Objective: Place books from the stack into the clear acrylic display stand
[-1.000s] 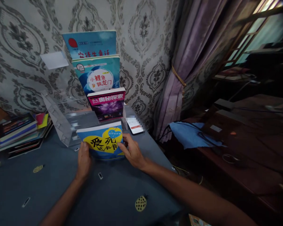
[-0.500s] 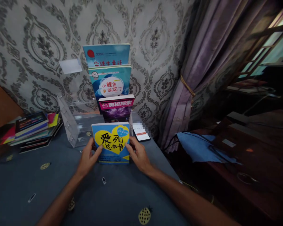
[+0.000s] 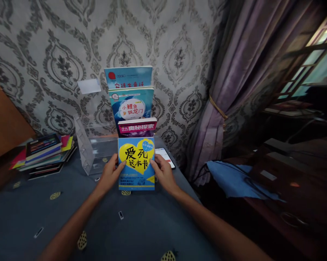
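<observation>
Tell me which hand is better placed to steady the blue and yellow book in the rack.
Either, narrowly the left hand: its thumb lies on the book cover, and the clear rack is open on that side. The right hand grips the opposite edge.

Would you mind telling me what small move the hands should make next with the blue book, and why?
Probably lower the blue book into the front tier of the clear rack. Left hand and right hand hold it upright by its edges, in front of three books already stepped up behind.

table (image 3: 30, 214), blue cloth | clear rack (image 3: 94, 154) | book stack (image 3: 44, 152) | phone (image 3: 166, 156)
</observation>
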The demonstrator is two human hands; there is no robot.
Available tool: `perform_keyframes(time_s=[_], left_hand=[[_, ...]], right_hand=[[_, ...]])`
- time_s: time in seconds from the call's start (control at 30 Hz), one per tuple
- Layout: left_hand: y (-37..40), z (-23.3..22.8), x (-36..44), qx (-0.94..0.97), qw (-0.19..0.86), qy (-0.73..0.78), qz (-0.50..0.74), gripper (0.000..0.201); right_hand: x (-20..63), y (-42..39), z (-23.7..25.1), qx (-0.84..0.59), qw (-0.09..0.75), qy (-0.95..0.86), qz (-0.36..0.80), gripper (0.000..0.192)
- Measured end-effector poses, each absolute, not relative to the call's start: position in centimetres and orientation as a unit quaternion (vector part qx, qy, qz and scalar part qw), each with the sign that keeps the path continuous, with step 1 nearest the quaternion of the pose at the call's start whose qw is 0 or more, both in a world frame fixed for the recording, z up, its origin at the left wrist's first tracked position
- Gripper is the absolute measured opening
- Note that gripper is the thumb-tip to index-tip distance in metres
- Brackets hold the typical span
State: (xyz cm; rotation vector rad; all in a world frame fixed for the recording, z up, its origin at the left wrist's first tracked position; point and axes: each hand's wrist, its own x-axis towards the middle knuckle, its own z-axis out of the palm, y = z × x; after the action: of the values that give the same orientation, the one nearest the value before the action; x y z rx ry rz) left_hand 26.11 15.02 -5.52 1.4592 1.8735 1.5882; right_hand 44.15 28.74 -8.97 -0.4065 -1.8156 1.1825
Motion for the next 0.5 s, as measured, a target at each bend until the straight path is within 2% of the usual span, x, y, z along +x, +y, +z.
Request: perform_keyframes(time_s=[0.5], left_hand=[[18.5,-2.9,25.0,0.506,0.115,0.632,0.575,0.029]], right_hand=[[43.3,32.3,-4.9,-0.132,0.448,-0.724,0.507,0.035]])
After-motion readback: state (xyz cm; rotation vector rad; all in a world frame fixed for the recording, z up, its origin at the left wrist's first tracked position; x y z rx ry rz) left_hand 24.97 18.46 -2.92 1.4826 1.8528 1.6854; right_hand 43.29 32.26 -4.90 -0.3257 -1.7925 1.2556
